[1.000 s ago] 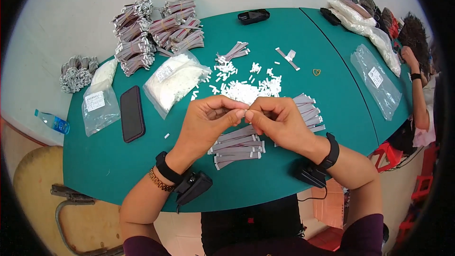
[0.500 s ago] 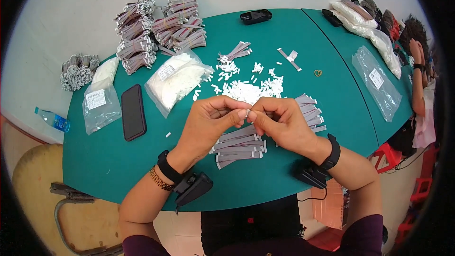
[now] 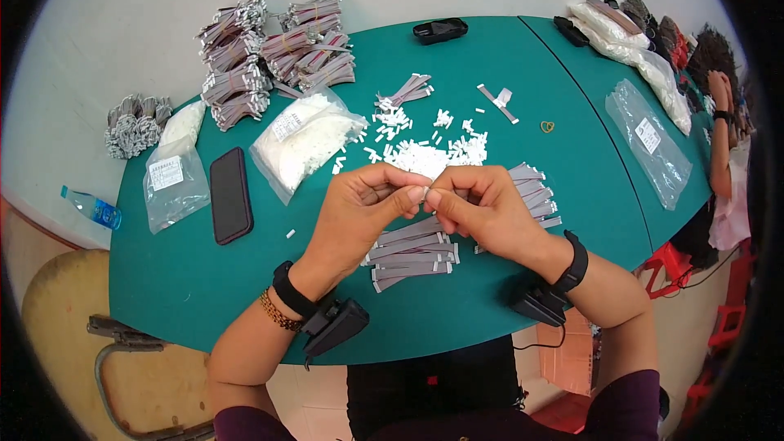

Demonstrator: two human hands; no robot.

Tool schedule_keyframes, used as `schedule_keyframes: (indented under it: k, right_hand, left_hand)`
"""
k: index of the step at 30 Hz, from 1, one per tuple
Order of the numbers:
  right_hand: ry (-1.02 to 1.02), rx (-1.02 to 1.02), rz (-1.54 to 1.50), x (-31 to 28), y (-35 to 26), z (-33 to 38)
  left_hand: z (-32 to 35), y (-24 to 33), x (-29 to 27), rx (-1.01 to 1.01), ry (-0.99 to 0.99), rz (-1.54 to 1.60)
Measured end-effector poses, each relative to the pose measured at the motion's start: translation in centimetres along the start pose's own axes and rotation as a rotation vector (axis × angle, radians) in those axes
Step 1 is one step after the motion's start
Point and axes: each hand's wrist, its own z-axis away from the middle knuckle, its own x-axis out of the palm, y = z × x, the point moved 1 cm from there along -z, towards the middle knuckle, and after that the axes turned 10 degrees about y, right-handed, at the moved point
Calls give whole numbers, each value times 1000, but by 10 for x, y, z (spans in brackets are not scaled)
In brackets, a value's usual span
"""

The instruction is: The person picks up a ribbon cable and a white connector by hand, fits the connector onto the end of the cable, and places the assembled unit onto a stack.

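Note:
My left hand and my right hand meet fingertip to fingertip over the green table, pinching between them a small white connector on a grey ribbon cable that the fingers mostly hide. Under the hands lies a stack of flat grey ribbon cables. More grey cables fan out to the right of my right hand. Just beyond the hands is a loose pile of small white connectors.
A black phone and clear bags of white parts lie at the left. Bundled cables are heaped at the far left. Another clear bag lies at the right, where another person's arm rests.

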Motion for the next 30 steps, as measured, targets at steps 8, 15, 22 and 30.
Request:
schedule_keyframes:
  k: [8,15,22,30]
  right_hand:
    - [9,-7,-1,2,4,1]
    - [9,-24,-46,-1,4,-3]
    - [-48,-12,3,-2,1,-1]
    - [-126,68,8,-1,4,-1]
  left_hand:
    - [0,-6,-2,13,-16,-8]
    - [-3,1,3,41,-9,21]
    - [-3,-2,-1,181,-121,-395]
    - [-2,-2,-2,218,-139,-401]
